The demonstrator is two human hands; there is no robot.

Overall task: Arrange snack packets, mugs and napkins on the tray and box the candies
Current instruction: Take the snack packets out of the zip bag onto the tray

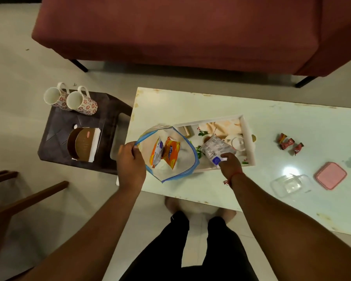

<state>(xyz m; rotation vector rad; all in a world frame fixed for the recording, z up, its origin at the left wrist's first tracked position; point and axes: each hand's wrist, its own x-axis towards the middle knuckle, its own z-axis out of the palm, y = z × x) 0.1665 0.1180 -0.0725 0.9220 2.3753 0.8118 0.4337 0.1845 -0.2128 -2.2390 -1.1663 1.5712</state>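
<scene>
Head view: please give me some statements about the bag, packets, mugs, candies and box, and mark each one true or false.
1. The left hand holds the zip bag open. True.
2. The bag is empty. False: orange packets are still inside it.
3. The right hand holds a silver packet over the tray. True.
4. Both mugs stand on the tray. False: they are on the dark stool to the left.
5. The candies are in the clear box. False: they lie on the table, and the box is empty.
6. The pink lid lies beside the box. True.
</scene>
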